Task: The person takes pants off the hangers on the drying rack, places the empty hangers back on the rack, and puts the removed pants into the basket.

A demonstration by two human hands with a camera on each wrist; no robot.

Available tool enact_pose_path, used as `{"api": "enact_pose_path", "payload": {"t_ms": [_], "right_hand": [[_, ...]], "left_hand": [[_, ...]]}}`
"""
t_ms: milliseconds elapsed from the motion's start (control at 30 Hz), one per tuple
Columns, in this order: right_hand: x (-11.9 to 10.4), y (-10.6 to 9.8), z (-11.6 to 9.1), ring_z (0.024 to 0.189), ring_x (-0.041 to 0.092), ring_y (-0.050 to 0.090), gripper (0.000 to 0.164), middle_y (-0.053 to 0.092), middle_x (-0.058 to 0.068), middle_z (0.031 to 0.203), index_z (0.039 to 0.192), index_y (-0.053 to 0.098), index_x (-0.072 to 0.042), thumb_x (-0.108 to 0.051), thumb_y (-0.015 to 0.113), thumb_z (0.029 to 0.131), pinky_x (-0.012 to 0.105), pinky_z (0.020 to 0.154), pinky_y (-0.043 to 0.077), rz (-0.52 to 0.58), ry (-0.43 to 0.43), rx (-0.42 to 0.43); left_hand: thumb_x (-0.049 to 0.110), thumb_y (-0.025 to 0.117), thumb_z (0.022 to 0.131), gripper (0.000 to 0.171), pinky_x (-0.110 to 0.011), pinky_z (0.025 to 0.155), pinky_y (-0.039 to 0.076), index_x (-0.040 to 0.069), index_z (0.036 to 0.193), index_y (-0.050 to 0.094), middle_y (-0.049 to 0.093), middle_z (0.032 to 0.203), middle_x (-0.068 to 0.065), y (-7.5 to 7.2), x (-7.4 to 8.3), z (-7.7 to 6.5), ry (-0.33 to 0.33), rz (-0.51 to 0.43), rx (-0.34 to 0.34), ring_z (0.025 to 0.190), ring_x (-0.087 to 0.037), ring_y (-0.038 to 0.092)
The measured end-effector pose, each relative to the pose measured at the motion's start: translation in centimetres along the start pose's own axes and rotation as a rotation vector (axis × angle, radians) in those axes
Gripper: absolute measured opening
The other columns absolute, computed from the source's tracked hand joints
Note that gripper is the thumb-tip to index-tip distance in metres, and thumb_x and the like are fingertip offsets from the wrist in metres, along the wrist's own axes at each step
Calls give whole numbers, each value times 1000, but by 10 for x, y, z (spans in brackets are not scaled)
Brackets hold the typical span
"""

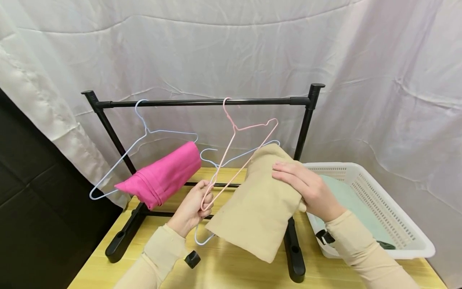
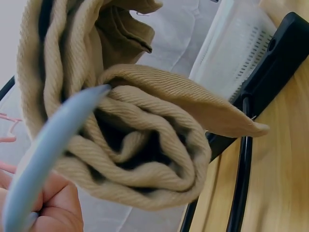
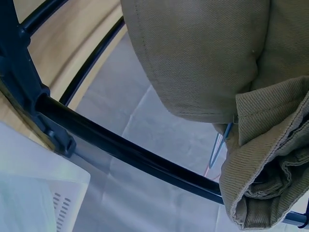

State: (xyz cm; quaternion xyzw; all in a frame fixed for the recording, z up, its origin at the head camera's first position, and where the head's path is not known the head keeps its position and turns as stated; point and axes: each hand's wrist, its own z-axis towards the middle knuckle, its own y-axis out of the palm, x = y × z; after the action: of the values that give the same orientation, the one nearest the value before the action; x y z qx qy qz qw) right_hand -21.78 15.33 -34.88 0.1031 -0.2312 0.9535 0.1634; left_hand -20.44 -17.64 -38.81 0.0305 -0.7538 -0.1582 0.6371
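My left hand (image 1: 195, 200) grips one side of a blue hanger (image 1: 241, 155), whose tip juts out in front of the fingers in the left wrist view. A folded khaki twill garment (image 1: 256, 204) lies over this hanger's lower part, its thick layers curled at the end in the left wrist view. On top of the cloth rests my right hand (image 1: 306, 186), fingers extended and thumb hidden. A pink hanger (image 1: 242, 128) hooks over the rail, and its lower corner overlaps my left hand in the head view.
The black rack (image 1: 191, 102) stands on a wooden table (image 1: 252, 273). To the left, a pink folded cloth (image 1: 166, 172) hangs on another blue hanger (image 1: 119, 160). A white basket (image 1: 393, 208) with pale green cloth (image 1: 355, 212) inside sits at right. White curtain covers the back.
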Motion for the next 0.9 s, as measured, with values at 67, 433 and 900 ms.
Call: {"api": "enact_pose_path", "payload": {"t_ms": [67, 433, 900], "right_hand": [[0, -1, 3, 113, 44, 72, 38, 75, 28, 122, 121, 73, 9, -23, 53, 114, 43, 114, 52, 9, -1, 8], [-3, -8, 17, 110, 45, 72, 50, 75, 30, 118, 117, 73, 11, -35, 54, 112, 41, 114, 53, 43, 3, 60], [-6, -28, 40, 115, 37, 73, 44, 75, 30, 116, 115, 73, 13, -27, 56, 114, 33, 114, 54, 44, 72, 177]], "left_hand": [[15, 36, 117, 8, -14, 39, 19, 11, 110, 40, 27, 59, 9, 0, -1, 1, -3, -6, 0, 43, 0, 26], [17, 36, 117, 11, -15, 40, 18, 13, 109, 41, 25, 59, 9, -2, -3, 0, 2, -24, -16, 43, 1, 25], [17, 37, 117, 16, -15, 39, 22, 12, 104, 44, 32, 59, 9, -16, 0, -2, 36, -87, 75, 43, -2, 29]]}}
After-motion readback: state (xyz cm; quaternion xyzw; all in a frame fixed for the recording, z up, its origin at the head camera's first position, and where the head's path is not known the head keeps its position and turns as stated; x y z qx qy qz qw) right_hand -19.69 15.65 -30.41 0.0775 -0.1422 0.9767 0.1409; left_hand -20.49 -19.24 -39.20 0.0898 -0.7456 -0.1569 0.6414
